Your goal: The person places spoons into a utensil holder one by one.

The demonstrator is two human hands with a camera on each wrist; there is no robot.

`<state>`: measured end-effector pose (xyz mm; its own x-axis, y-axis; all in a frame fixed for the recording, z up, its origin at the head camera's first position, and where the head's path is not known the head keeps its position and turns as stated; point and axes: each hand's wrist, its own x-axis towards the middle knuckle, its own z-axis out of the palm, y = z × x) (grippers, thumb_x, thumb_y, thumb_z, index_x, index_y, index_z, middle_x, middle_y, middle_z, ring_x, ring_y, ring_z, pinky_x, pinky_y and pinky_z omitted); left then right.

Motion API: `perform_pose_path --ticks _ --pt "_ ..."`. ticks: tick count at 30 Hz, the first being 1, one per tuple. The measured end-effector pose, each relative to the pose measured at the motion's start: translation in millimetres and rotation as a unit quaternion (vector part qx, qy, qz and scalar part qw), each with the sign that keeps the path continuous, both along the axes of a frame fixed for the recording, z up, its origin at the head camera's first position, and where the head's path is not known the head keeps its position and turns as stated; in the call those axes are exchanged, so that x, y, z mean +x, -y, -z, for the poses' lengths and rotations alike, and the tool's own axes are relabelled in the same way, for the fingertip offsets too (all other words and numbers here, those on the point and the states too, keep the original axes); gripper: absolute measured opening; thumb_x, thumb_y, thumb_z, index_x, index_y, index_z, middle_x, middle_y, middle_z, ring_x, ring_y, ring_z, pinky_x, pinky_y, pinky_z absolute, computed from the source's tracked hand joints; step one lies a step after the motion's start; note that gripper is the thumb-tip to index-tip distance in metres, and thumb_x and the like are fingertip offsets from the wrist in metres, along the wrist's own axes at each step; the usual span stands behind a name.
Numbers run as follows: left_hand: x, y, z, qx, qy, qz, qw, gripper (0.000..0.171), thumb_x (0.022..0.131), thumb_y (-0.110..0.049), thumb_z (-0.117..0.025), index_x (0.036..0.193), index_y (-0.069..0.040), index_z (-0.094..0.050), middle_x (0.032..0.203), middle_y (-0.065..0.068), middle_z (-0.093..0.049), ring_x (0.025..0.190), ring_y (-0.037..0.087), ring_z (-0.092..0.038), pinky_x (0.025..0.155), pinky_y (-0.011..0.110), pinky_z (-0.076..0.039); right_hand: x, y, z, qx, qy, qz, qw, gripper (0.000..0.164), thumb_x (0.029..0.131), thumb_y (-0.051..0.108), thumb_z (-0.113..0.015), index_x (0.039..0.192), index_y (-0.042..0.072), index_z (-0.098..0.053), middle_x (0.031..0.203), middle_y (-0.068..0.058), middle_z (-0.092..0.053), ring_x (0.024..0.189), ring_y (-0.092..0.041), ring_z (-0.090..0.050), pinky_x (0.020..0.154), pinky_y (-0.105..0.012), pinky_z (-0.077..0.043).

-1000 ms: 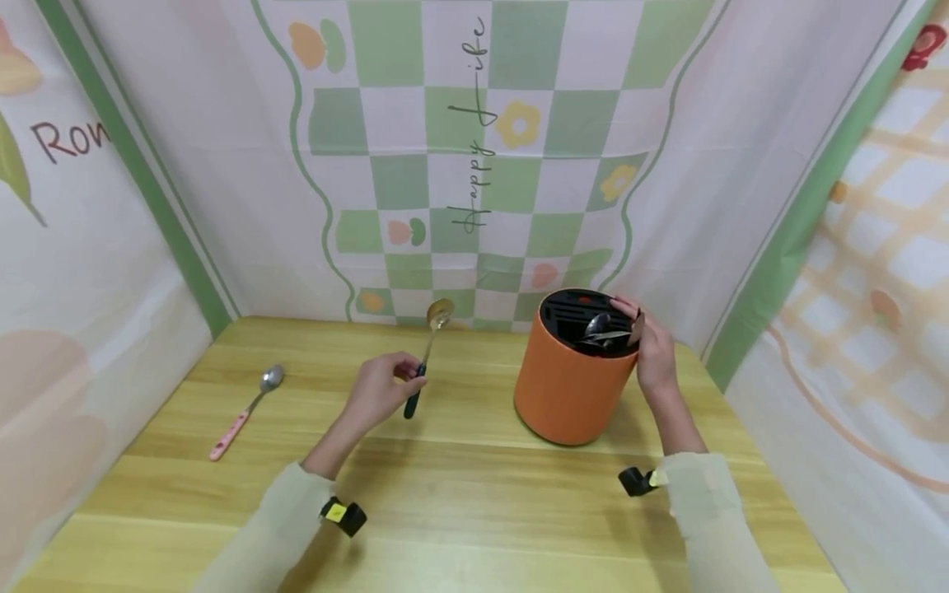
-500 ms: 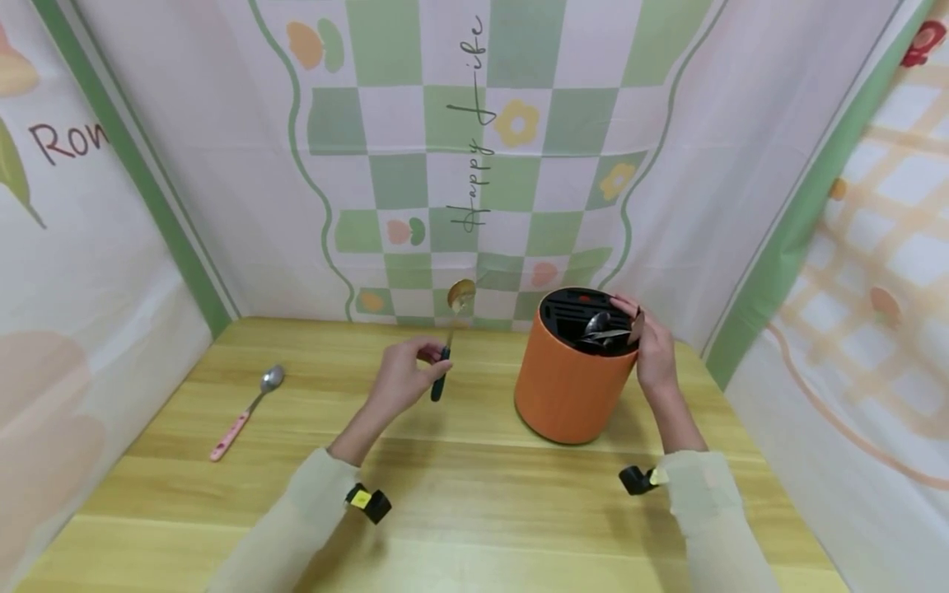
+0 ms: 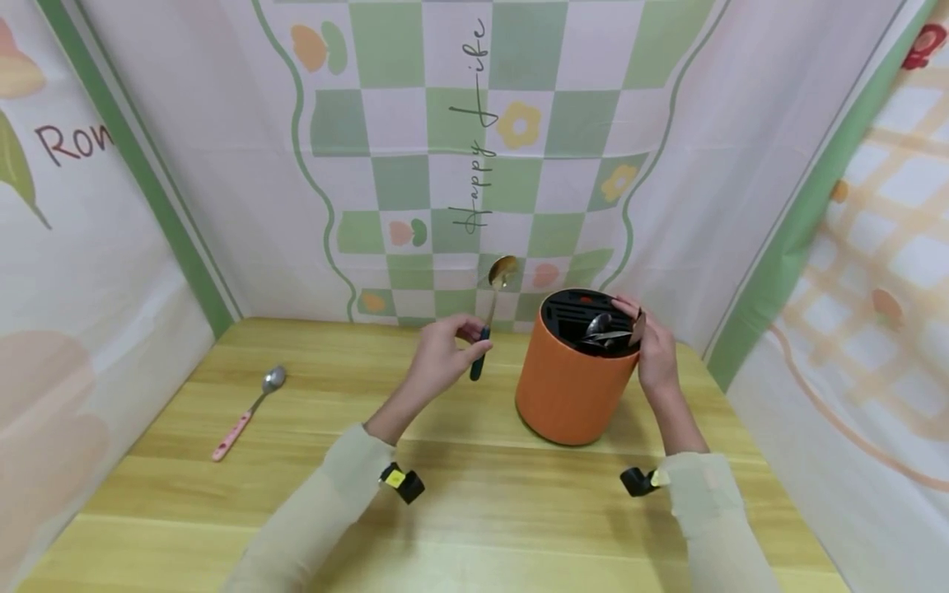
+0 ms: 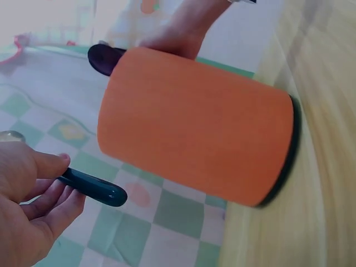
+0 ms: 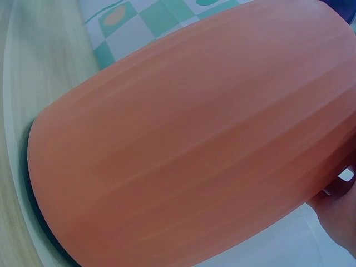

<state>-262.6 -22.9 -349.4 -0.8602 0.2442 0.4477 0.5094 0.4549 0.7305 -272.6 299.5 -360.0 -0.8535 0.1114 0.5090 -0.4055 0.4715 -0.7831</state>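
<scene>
In the head view, my left hand (image 3: 443, 356) pinches a spoon (image 3: 502, 270) by its dark green handle, with the golden bowl pointing up. It is raised left of an orange utensil holder (image 3: 571, 395). From the left wrist, the dark handle (image 4: 97, 188) sticks out past thumb and fingers. My right hand (image 3: 656, 350) grips the holder's upper right side, fingers at its rim. Several metal utensils (image 3: 604, 329) stand in the large opening of the holder's slotted black top. The holder's orange wall (image 5: 189, 139) fills most of the right wrist view and hides most of that hand.
A spoon with a pink handle (image 3: 236, 433) lies on the left part of the wooden table (image 3: 474, 511). Behind the table hangs a green-and-white checked cloth (image 3: 511, 181), with printed curtains on both sides.
My left hand has moved right and away from me with the spoon, rising closer to the holder. My right hand and the holder have stayed in place.
</scene>
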Motion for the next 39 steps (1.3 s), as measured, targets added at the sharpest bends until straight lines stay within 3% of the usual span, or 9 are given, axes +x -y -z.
perform_pose_path --ticks 4,10,16,23,26,34,39 --pt "-2.5 -13.2 -11.1 -0.001 -0.023 0.008 0.9997 0.021 0.088 -0.017 -0.077 0.102 -0.004 -0.071 0.092 0.007 -0.072 0.086 0.019 -0.069 0.069 0.022 -0.057 -1.0 -0.7 1.1 -0.004 0.002 -0.001 1.0 0.05 0.111 0.028 -0.027 0.131 -0.001 -0.062 0.146 -0.02 -0.053 0.142 -0.033 -0.042 0.109 -0.011 -0.03" --pt "-6.9 -33.1 -28.7 -0.002 -0.035 0.024 0.9991 0.021 0.089 -0.019 -0.077 0.104 -0.006 -0.07 0.095 0.006 -0.073 0.088 0.017 -0.069 0.075 0.027 -0.058 -2.9 -2.2 2.4 -0.009 0.005 -0.002 1.0 0.049 0.111 0.026 -0.027 0.131 -0.002 -0.062 0.146 -0.02 -0.053 0.142 -0.032 -0.042 0.109 -0.01 -0.03" --pt "-14.2 -52.2 -43.9 0.014 -0.04 0.044 0.9981 0.019 0.09 -0.02 -0.075 0.104 -0.008 -0.069 0.098 0.005 -0.072 0.089 0.015 -0.069 0.08 0.025 -0.057 -3.5 -1.3 2.9 -0.011 0.022 0.001 1.0 0.048 0.111 0.023 -0.027 0.132 -0.004 -0.061 0.147 -0.023 -0.051 0.143 -0.033 -0.041 0.111 -0.012 -0.031" --pt "-19.1 -75.4 -63.3 0.032 -0.073 0.068 0.9945 0.022 0.09 -0.021 -0.075 0.107 -0.007 -0.068 0.099 0.006 -0.073 0.089 0.015 -0.07 0.084 0.025 -0.057 -3.9 -2.0 2.4 -0.007 0.031 0.004 0.999 0.05 0.111 0.026 -0.026 0.134 -0.004 -0.059 0.15 -0.021 -0.048 0.145 -0.034 -0.038 0.121 -0.029 -0.029" --pt "-22.6 -85.1 -64.6 0.039 -0.08 0.078 0.993 0.024 0.09 -0.019 -0.075 0.108 -0.005 -0.068 0.1 0.008 -0.073 0.09 0.017 -0.07 0.085 0.026 -0.058 -2.4 -1.8 1.9 -0.012 0.031 0.007 0.999 0.051 0.11 0.029 -0.027 0.134 -0.002 -0.06 0.15 -0.018 -0.049 0.144 -0.032 -0.039 0.122 -0.032 -0.028" --pt "-32.4 -102.7 -52.4 0.01 -0.115 0.081 0.99 0.022 0.09 -0.018 -0.075 0.105 -0.005 -0.068 0.1 0.008 -0.071 0.089 0.016 -0.069 0.081 0.026 -0.058 -0.1 0.9 2.5 -0.005 0.01 0.003 1.0 0.049 0.11 0.03 -0.032 0.13 -0.001 -0.063 0.146 -0.018 -0.054 0.142 -0.031 -0.043 0.114 -0.017 -0.031" --pt "-36.5 -108.3 -44.3 -0.013 -0.128 0.077 0.9887 0.022 0.089 -0.017 -0.076 0.105 -0.004 -0.069 0.101 0.008 -0.069 0.089 0.015 -0.069 0.079 0.016 -0.055 -0.6 -0.7 2.2 -0.007 0.006 0.007 1.0 0.051 0.11 0.032 -0.031 0.13 -0.001 -0.063 0.146 -0.018 -0.054 0.142 -0.03 -0.043 0.112 -0.015 -0.031"
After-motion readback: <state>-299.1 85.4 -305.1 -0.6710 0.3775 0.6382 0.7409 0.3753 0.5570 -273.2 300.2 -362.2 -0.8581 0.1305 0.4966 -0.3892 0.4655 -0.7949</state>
